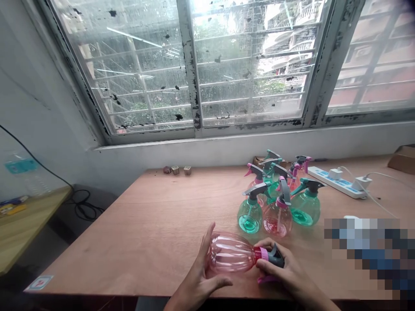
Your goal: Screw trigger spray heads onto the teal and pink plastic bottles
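A pink clear spray bottle (231, 253) lies on its side near the front edge of the wooden table (155, 224). My left hand (198, 276) cups its round body, fingers wrapped round the base end. My right hand (285, 272) grips the grey and pink spray head (274, 255) at the bottle's neck. Just behind stands a cluster of several more spray bottles (279, 194), green and pink, upright or leaning together.
A white power strip (337, 181) with plugs and a cable lies at the back right. Three small cubes (177, 170) sit by the wall under the window. A cardboard box (403, 159) is at far right. A second, yellowish table (29, 220) stands left.
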`<state>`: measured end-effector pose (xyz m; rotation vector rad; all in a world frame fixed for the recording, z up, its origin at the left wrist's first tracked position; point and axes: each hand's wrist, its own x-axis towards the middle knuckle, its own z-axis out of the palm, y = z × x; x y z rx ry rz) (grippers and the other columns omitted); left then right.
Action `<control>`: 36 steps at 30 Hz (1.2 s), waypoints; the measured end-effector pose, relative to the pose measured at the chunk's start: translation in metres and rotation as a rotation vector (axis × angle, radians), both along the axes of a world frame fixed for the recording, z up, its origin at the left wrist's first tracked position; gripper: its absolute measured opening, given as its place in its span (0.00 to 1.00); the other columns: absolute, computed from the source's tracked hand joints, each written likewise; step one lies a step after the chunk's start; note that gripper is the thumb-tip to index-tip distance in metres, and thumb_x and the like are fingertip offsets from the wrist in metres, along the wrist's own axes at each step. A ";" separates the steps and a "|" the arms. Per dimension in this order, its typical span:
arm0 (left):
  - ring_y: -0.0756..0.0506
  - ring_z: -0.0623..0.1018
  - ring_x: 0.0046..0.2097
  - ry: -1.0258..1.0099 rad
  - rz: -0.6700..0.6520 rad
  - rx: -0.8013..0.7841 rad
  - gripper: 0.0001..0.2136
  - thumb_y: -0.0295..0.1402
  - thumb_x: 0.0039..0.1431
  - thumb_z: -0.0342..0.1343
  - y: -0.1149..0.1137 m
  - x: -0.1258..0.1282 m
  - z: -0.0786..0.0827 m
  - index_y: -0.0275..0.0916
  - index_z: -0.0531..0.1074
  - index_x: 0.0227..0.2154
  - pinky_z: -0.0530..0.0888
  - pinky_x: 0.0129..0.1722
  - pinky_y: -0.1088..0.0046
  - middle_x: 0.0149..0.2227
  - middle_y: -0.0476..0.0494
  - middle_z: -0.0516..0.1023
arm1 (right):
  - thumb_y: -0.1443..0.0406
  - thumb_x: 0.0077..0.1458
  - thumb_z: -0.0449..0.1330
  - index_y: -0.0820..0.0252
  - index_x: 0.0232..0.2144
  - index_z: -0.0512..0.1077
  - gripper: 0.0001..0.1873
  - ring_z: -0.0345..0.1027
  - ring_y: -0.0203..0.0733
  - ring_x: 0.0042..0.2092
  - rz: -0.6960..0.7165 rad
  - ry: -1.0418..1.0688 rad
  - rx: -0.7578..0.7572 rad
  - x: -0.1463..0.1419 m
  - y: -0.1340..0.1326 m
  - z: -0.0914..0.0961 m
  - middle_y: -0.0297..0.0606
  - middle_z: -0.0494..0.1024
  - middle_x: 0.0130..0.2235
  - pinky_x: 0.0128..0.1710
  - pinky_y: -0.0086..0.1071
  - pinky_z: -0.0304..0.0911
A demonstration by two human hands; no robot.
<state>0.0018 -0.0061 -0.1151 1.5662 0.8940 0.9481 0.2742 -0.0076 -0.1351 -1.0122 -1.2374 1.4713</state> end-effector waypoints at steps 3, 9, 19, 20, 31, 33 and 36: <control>0.31 0.50 0.75 -0.099 0.036 0.010 0.50 0.60 0.55 0.61 0.008 0.001 -0.011 0.54 0.41 0.74 0.51 0.73 0.50 0.77 0.41 0.43 | 0.53 0.53 0.73 0.57 0.42 0.75 0.20 0.76 0.44 0.33 0.043 -0.054 0.060 -0.003 -0.004 0.000 0.35 0.78 0.34 0.36 0.38 0.76; 0.27 0.63 0.69 -0.152 0.161 -0.155 0.42 0.62 0.63 0.50 0.017 0.007 -0.028 0.41 0.52 0.71 0.65 0.65 0.46 0.72 0.29 0.57 | 0.53 0.51 0.73 0.57 0.40 0.75 0.21 0.74 0.42 0.31 0.067 -0.054 0.013 -0.007 -0.002 0.002 0.34 0.78 0.31 0.35 0.36 0.76; 0.31 0.56 0.72 -0.050 0.097 0.053 0.41 0.62 0.64 0.49 0.002 0.004 -0.012 0.47 0.48 0.73 0.51 0.72 0.49 0.74 0.36 0.52 | 0.51 0.49 0.74 0.56 0.40 0.75 0.22 0.74 0.42 0.32 0.078 -0.019 -0.068 -0.003 -0.005 0.004 0.32 0.76 0.31 0.35 0.38 0.78; 0.30 0.55 0.72 -0.053 0.088 0.052 0.43 0.63 0.63 0.48 0.003 0.004 -0.010 0.48 0.45 0.73 0.51 0.72 0.48 0.75 0.36 0.50 | 0.50 0.49 0.74 0.56 0.40 0.76 0.23 0.74 0.42 0.33 0.060 -0.035 -0.057 -0.003 -0.007 0.004 0.32 0.76 0.32 0.35 0.38 0.79; 0.32 0.53 0.74 0.008 0.017 0.166 0.46 0.43 0.62 0.63 -0.003 0.002 -0.004 0.55 0.39 0.74 0.51 0.72 0.48 0.76 0.41 0.48 | 0.49 0.48 0.74 0.57 0.39 0.75 0.24 0.73 0.40 0.29 0.055 -0.001 -0.044 -0.003 -0.004 0.008 0.31 0.77 0.26 0.31 0.35 0.76; 0.32 0.47 0.76 0.024 -0.004 0.196 0.47 0.41 0.62 0.65 -0.005 0.001 -0.004 0.57 0.37 0.73 0.46 0.73 0.47 0.77 0.43 0.43 | 0.49 0.47 0.75 0.57 0.39 0.74 0.25 0.74 0.40 0.29 0.062 0.005 -0.065 -0.002 -0.004 0.007 0.31 0.78 0.27 0.31 0.35 0.77; 0.33 0.42 0.76 0.018 0.004 0.164 0.45 0.47 0.65 0.60 -0.005 0.003 -0.006 0.57 0.34 0.73 0.44 0.73 0.48 0.78 0.45 0.37 | 0.51 0.50 0.74 0.58 0.39 0.74 0.23 0.74 0.40 0.29 0.058 0.009 -0.073 -0.002 -0.003 0.007 0.31 0.78 0.26 0.31 0.35 0.77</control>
